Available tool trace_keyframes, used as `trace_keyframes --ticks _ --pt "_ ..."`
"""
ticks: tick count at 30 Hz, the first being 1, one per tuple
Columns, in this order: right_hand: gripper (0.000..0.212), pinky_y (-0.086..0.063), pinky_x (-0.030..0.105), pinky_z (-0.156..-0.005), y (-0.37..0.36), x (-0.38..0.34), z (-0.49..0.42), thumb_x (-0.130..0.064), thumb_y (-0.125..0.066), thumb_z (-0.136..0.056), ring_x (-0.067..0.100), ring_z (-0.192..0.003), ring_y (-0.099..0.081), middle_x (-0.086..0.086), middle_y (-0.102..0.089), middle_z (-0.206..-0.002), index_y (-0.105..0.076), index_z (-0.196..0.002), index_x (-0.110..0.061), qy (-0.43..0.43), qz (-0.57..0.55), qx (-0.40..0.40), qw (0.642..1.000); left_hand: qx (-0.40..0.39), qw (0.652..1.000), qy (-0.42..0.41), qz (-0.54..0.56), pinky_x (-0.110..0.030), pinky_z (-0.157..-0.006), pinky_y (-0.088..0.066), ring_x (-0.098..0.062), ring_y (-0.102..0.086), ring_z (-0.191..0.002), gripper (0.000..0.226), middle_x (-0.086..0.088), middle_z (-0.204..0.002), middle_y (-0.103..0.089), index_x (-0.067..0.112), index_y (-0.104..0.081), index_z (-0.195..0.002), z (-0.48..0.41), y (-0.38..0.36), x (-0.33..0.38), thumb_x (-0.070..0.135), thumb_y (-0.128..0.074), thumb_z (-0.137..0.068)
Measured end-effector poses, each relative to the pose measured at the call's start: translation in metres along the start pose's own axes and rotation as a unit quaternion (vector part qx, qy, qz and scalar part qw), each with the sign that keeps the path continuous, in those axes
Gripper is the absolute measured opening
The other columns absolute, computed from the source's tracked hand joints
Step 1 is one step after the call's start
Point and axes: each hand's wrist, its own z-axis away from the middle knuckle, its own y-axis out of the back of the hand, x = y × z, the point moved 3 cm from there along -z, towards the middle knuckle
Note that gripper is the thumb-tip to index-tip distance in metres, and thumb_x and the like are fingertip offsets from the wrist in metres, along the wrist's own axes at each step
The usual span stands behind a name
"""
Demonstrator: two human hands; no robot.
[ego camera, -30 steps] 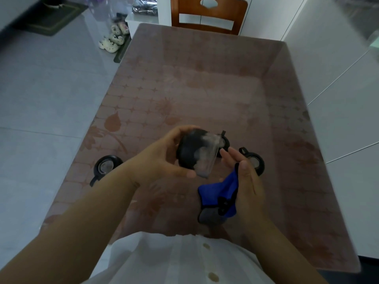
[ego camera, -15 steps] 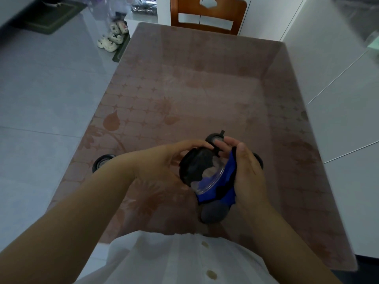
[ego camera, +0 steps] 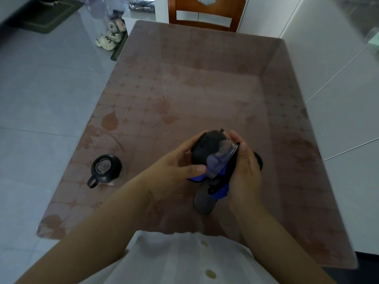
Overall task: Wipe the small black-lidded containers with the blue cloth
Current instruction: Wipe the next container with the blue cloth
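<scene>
I see a dusty-pink table [ego camera: 205,89] printed with brown leaves and a grid of small stars. The raised container [ego camera: 207,148] has a black lid and a clear body. The cloth [ego camera: 219,192] is bright blue with grey and black patches. A second container [ego camera: 106,169] is black-lidded too. The chair [ego camera: 205,7] is reddish-brown, the floor [ego camera: 41,89] pale grey, and the shirt [ego camera: 174,259] white.

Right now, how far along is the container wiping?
Done: nothing visibly. In hand: left hand grips one container while right hand holds the blue cloth against its clear base. Left: possibly the left-side container on the table and a part-hidden container behind the right hand.
</scene>
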Motion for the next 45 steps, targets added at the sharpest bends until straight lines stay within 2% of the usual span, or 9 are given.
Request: trace_keyframes --ticks 10,16,18,20,24,31,37,41,45 --pt "0.038 -0.048 0.033 -0.099 0.005 -0.007 0.007 -0.028 -0.027 -0.101 0.01 -0.116 -0.059 -0.01 -0.063 -0.122 -0.051 -0.128 -0.019 0.013 0.039 -0.025 0.999 0.06 0.998 -0.008 0.009 -0.026 -0.087 -0.052 -0.013 -0.061 -0.115 0.076 0.006 -0.129 -0.057 0.034 -0.043 -0.132 0.003 -0.006 0.007 0.021 -0.081 -0.067" --pt "0.042 -0.047 0.009 -0.083 0.011 -0.041 0.008 -0.028 -0.023 -0.101 -0.005 -0.11 -0.058 -0.014 -0.06 -0.122 -0.042 -0.136 -0.018 0.096 0.046 -0.049 0.993 0.163 0.978 0.008 -0.134 -0.032 -0.093 -0.053 -0.009 -0.063 -0.108 0.101 0.013 -0.127 -0.054 0.049 -0.025 -0.14 0.005 0.004 0.012 0.027 -0.081 -0.059" --pt "0.042 -0.046 0.029 -0.1 -0.006 -0.041 0.016 -0.042 -0.025 -0.097 0.008 -0.124 -0.052 -0.021 -0.056 -0.13 -0.037 -0.137 -0.035 0.11 0.073 -0.125 0.983 0.179 0.973 0.005 -0.143 -0.029 -0.088 -0.055 -0.004 -0.064 -0.102 0.1 0.007 -0.132 -0.053 0.043 -0.024 -0.143 0.002 -0.002 0.01 0.024 -0.08 -0.062" --pt "0.04 -0.023 0.044 -0.117 -0.021 -0.032 0.022 -0.051 -0.024 -0.095 0.008 -0.139 -0.032 -0.023 -0.042 -0.143 -0.025 -0.135 -0.053 0.143 0.171 -0.182 0.958 0.187 0.97 0.0 -0.156 -0.02 -0.077 -0.056 0.003 -0.066 -0.092 0.093 0.002 -0.135 -0.052 0.037 -0.025 -0.144 0.0 -0.006 0.007 0.008 -0.077 -0.072" --pt "0.043 -0.016 0.019 -0.115 -0.019 -0.021 0.014 -0.046 -0.032 -0.095 -0.007 -0.14 -0.013 -0.026 -0.014 -0.15 -0.01 -0.129 -0.059 0.107 0.207 -0.184 0.955 0.201 0.965 0.004 -0.167 -0.014 -0.072 -0.055 0.005 -0.065 -0.088 0.091 0.007 -0.129 -0.056 0.033 -0.028 -0.143 0.002 -0.005 0.009 0.005 -0.077 -0.073" --pt "0.049 -0.031 0.037 -0.114 0.001 -0.012 0.009 -0.053 -0.038 -0.089 0.005 -0.14 -0.027 -0.012 -0.025 -0.154 -0.025 -0.135 -0.045 0.018 0.083 -0.189 0.978 0.143 0.978 0.011 -0.153 -0.014 -0.075 -0.053 0.001 -0.065 -0.098 0.069 0.008 -0.118 -0.064 0.025 -0.053 -0.125 0.004 -0.014 0.011 0.033 -0.074 -0.06" --pt "0.057 -0.039 0.012 -0.1 0.004 -0.014 0.012 -0.05 -0.049 -0.081 0.001 -0.135 -0.034 -0.014 -0.031 -0.149 -0.028 -0.134 -0.043 0.053 0.099 -0.203 0.973 0.135 0.98 -0.01 -0.146 -0.023 -0.082 -0.053 -0.01 -0.064 -0.109 0.095 0.006 -0.121 -0.065 0.028 -0.054 -0.126 0.004 -0.01 0.009 0.064 -0.083 -0.042" --pt "0.045 -0.039 0.018 -0.104 0.005 -0.015 0.01 -0.046 -0.038 -0.095 0.005 -0.132 -0.041 -0.009 -0.041 -0.144 -0.033 -0.136 -0.03 0.09 0.082 -0.18 0.976 0.129 0.982 -0.015 -0.14 -0.024 -0.086 -0.052 -0.01 -0.062 -0.112 0.096 0.008 -0.123 -0.064 0.03 -0.053 -0.126 0.002 -0.008 0.009 0.065 -0.083 -0.041" --pt "0.067 -0.046 0.018 -0.094 0.017 -0.019 0.002 -0.065 -0.047 -0.076 0.006 -0.123 -0.052 -0.013 -0.058 -0.131 -0.046 -0.131 -0.026 0.067 0.021 -0.119 0.99 0.119 0.981 -0.019 -0.151 -0.021 -0.084 -0.053 -0.006 -0.063 -0.108 0.09 0.013 -0.119 -0.066 0.032 -0.053 -0.123 0.002 -0.01 0.008 0.053 -0.087 -0.042"
